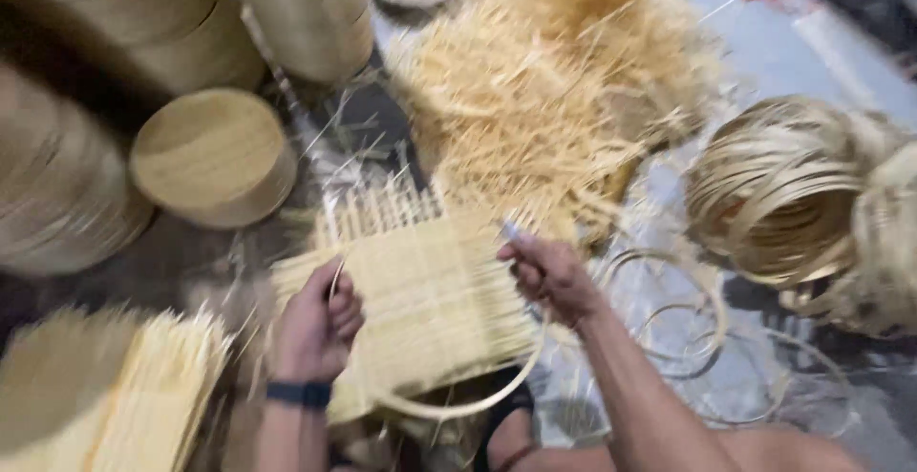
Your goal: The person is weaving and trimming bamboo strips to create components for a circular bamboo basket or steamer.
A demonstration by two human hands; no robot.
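Note:
A flat woven mat of pale bamboo slats point(420, 300) lies in front of me, its loose slat ends sticking up at the far edge. My left hand point(320, 324), with a dark band at the wrist, grips the mat's left edge. My right hand point(549, 276) pinches the mat's right upper corner, fingers closed on a slat end. A thin bamboo hoop point(478, 400) curves under the near edge of the mat. The picture is blurred by motion.
Round bamboo steamer rings point(215, 157) and taller stacks point(306, 13) stand at the left and back. A heap of loose bamboo strips point(544, 90) lies behind the mat. Coiled bamboo bands point(783, 195) sit at the right, cut slats point(143, 386) at the near left.

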